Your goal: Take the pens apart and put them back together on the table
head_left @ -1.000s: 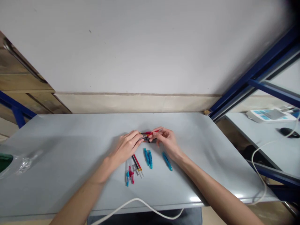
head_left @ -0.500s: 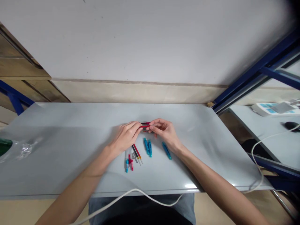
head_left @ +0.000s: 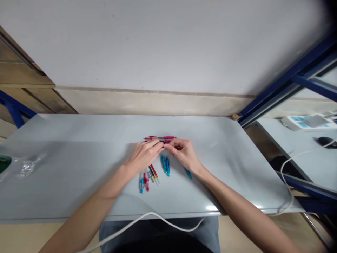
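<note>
My left hand (head_left: 145,154) and my right hand (head_left: 184,153) meet at the fingertips, both pinched closed around something small that the fingers mostly hide. Just beyond them lie pink pens (head_left: 168,137) side by side on the grey table (head_left: 92,158). Nearer to me are two blue pen barrels (head_left: 167,166), and another blue barrel (head_left: 187,173) is partly covered by my right hand. Below my left hand rest red and black refills (head_left: 154,172), beside a clear part with a blue end (head_left: 142,184) and one with a pink end (head_left: 146,182).
A clear plastic wrapper (head_left: 26,168) and a green object (head_left: 4,163) lie at the far left. A white cable (head_left: 150,213) crosses the near edge. Blue frame posts (head_left: 284,73) rise at the right, beside another table holding a white device (head_left: 302,122) and black mouse (head_left: 328,141).
My hands have moved slightly nearer to me, and their fingertips have come together. The red refill between them is now hidden, and the pink pens behind show more. My right hand covers more of one blue barrel.
</note>
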The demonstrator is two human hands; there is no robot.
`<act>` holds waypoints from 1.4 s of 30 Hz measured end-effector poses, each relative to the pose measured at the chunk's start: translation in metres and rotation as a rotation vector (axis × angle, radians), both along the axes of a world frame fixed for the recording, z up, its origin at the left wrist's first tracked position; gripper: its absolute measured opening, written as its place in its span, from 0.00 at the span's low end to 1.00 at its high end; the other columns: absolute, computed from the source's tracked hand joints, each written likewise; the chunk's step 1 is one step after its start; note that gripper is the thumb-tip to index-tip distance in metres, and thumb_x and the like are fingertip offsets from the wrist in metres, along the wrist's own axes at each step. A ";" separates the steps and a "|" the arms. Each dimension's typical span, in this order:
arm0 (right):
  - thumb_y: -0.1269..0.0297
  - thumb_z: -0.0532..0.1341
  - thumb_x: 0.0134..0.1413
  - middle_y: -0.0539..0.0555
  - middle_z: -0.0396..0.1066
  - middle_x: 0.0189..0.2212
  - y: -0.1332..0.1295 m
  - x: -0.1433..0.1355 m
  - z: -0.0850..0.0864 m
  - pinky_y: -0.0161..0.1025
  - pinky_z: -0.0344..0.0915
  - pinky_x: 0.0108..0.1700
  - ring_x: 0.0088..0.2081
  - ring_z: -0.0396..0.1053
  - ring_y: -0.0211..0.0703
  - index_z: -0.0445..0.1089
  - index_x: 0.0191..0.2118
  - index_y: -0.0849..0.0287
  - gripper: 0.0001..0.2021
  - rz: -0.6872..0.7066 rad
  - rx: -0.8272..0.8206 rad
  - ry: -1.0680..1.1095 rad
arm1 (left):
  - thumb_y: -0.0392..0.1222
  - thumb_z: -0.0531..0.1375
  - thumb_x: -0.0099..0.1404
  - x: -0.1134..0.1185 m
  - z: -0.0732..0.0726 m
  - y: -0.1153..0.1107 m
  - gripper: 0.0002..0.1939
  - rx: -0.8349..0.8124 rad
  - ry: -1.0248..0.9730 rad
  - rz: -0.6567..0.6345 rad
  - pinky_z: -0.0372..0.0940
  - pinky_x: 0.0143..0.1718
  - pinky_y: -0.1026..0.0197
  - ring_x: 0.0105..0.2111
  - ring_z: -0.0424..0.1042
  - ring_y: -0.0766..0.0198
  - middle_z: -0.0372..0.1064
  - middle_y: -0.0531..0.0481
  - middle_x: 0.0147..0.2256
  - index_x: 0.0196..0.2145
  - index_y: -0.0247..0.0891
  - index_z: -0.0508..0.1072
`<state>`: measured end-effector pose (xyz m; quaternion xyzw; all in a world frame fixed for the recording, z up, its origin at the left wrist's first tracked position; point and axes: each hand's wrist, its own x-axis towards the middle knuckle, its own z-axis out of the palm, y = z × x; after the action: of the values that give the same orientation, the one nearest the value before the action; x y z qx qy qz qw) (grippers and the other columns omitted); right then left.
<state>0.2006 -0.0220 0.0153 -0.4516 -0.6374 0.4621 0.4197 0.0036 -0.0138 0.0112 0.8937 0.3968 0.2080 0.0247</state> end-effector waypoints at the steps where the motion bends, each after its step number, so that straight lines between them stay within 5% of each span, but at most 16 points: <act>1: 0.51 0.63 0.61 0.48 0.65 0.19 -0.001 0.000 0.000 0.36 0.57 0.28 0.23 0.59 0.37 0.72 0.26 0.59 0.18 -0.012 0.017 -0.017 | 0.43 0.47 0.78 0.000 0.000 0.001 0.18 -0.001 0.007 0.007 0.59 0.29 0.62 0.31 0.72 0.63 0.72 0.48 0.33 0.37 0.37 0.73; 7: 0.53 0.63 0.61 0.50 0.69 0.27 0.002 0.003 0.000 0.38 0.63 0.35 0.31 0.65 0.42 0.73 0.49 0.58 0.17 -0.118 0.100 -0.080 | 0.41 0.48 0.77 -0.009 0.002 0.009 0.15 -0.052 0.000 0.103 0.59 0.31 0.62 0.36 0.77 0.60 0.78 0.47 0.39 0.43 0.40 0.74; 12: 0.62 0.59 0.64 0.50 0.68 0.29 0.007 0.008 0.003 0.37 0.62 0.34 0.30 0.64 0.40 0.72 0.46 0.58 0.09 -0.177 0.201 -0.164 | 0.36 0.49 0.75 -0.018 0.002 0.013 0.17 -0.086 -0.006 0.138 0.60 0.33 0.62 0.38 0.78 0.60 0.79 0.49 0.43 0.56 0.45 0.69; 17: 0.72 0.62 0.61 0.53 0.71 0.37 0.000 0.004 0.004 0.41 0.64 0.46 0.41 0.68 0.44 0.75 0.38 0.58 0.05 0.170 0.348 -0.355 | 0.39 0.48 0.76 -0.023 0.001 0.017 0.14 -0.104 -0.027 0.178 0.58 0.32 0.62 0.35 0.77 0.60 0.78 0.49 0.39 0.50 0.43 0.71; 23: 0.69 0.70 0.55 0.55 0.69 0.40 -0.019 -0.013 0.003 0.45 0.64 0.51 0.45 0.66 0.48 0.77 0.41 0.58 0.07 0.469 0.393 -0.515 | 0.40 0.45 0.76 -0.026 0.001 0.018 0.13 -0.096 -0.013 0.206 0.56 0.31 0.61 0.31 0.75 0.59 0.76 0.51 0.34 0.46 0.41 0.68; 29: 0.71 0.64 0.61 0.56 0.70 0.39 -0.008 0.001 0.012 0.45 0.66 0.49 0.44 0.66 0.48 0.76 0.42 0.58 0.05 0.385 0.378 -0.497 | 0.43 0.43 0.77 -0.020 0.006 0.016 0.13 -0.081 0.035 0.241 0.51 0.28 0.59 0.29 0.74 0.59 0.76 0.51 0.32 0.43 0.41 0.66; 34: 0.69 0.69 0.56 0.56 0.71 0.44 0.008 0.025 0.027 0.47 0.65 0.53 0.49 0.67 0.48 0.75 0.43 0.56 0.09 0.408 0.320 -0.447 | 0.48 0.44 0.79 -0.022 0.010 0.018 0.15 -0.062 0.044 0.213 0.51 0.29 0.61 0.30 0.74 0.62 0.75 0.53 0.34 0.40 0.43 0.67; 42: 0.62 0.71 0.54 0.54 0.70 0.40 -0.026 -0.012 0.018 0.41 0.66 0.49 0.44 0.66 0.45 0.78 0.43 0.57 0.11 0.609 0.370 -0.516 | 0.41 0.50 0.76 -0.024 0.003 0.018 0.11 -0.085 0.025 0.178 0.52 0.29 0.61 0.32 0.76 0.62 0.78 0.54 0.35 0.41 0.43 0.72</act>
<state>0.1887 -0.0480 0.0329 -0.2608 -0.8974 0.3151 0.1652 -0.0204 0.0038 0.0139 0.8557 0.4832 0.1813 0.0389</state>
